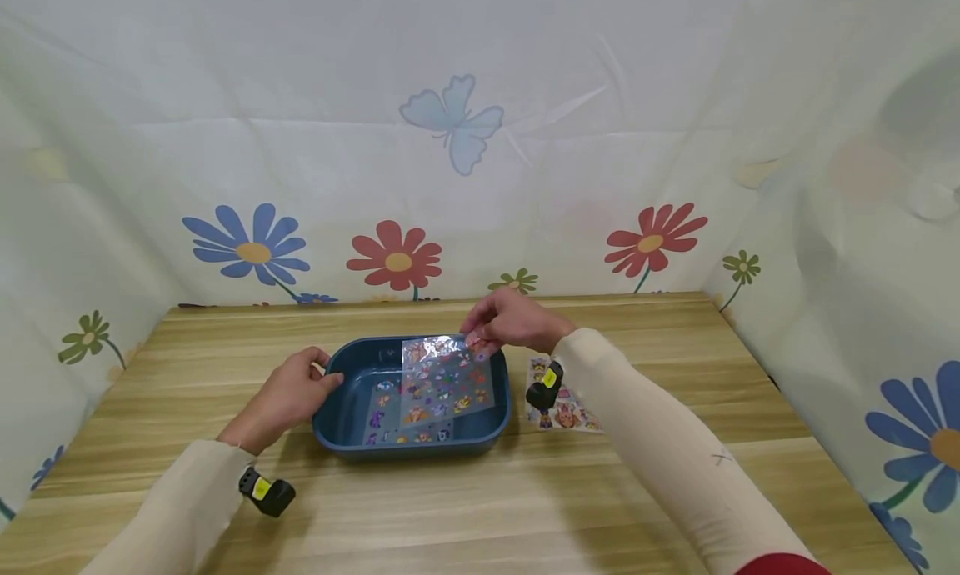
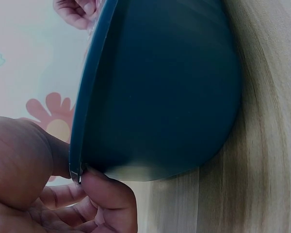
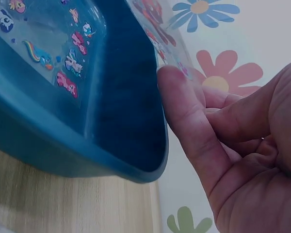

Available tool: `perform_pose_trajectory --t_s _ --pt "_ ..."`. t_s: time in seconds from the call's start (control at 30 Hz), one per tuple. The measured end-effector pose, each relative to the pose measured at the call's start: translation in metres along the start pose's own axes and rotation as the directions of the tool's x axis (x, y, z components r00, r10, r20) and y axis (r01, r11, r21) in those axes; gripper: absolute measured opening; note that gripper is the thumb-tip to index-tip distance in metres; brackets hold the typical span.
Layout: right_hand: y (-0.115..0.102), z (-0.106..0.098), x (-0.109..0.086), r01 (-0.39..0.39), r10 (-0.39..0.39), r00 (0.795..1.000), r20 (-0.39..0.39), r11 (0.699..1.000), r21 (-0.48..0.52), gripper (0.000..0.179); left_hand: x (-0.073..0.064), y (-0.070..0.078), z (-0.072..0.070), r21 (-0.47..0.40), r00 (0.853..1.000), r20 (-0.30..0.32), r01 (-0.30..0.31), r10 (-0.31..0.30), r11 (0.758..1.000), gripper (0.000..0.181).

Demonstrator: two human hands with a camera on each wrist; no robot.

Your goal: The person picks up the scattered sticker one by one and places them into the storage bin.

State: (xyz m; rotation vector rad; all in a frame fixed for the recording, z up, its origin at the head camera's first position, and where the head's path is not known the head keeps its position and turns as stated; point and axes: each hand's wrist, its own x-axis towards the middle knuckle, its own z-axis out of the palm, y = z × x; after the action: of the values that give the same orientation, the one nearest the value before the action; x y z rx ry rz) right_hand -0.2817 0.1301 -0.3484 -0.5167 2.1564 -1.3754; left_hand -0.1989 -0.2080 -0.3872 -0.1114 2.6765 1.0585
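Left hand (image 1: 288, 396) pinches the rim of a blue tray (image 1: 347, 412) at its left end, thumb and fingers either side of the edge; right hand (image 1: 517, 318) pinches a clear sticker sheet (image 1: 438, 383) by its upper right corner, fingers bent; that sheet hangs at a slant over the tray, its lower edge overlapping to my eye a second sticker sheet (image 1: 385, 412), which lies on the tray floor; whether the two touch, I cannot tell; third sheet (image 1: 566, 417), white with coloured figures, lies on the wood-grained counter (image 1: 420, 517) right of the tray, partly hidden by the right sleeve (image 1: 652, 450); small black camera on each wrist; behind the counter, a pale backdrop (image 1: 330, 150) printed with flowers and a blue butterfly (image 1: 456, 125).
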Motion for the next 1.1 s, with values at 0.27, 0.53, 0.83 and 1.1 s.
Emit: perform_pose_trajectory --t_s 0.27,0.53,0.83,1.1 --pt "-0.006 0.007 0.005 0.002 -0.002 1.0 -0.002 1.0 -0.02 0.023 -0.001 0.0 0.0 0.0 1.0 0.0 -0.004 0.004 1.0 0.031" --pt "-0.013 0.011 0.008 -0.02 0.02 1.0 0.007 0.999 -0.042 0.025 -0.001 0.0 0.0 -0.01 1.0 0.003 0.0 0.001 1.0 0.032" --pt "-0.017 0.015 0.012 -0.017 0.018 1.0 0.009 0.998 -0.057 0.025 -0.002 0.0 0.0 -0.01 1.0 0.001 -0.008 0.008 1.0 0.03" --pt "-0.02 0.017 0.014 -0.02 0.021 1.0 0.023 0.999 -0.042 0.027 -0.002 0.002 -0.001 -0.016 1.0 -0.002 -0.016 0.016 1.0 0.029"
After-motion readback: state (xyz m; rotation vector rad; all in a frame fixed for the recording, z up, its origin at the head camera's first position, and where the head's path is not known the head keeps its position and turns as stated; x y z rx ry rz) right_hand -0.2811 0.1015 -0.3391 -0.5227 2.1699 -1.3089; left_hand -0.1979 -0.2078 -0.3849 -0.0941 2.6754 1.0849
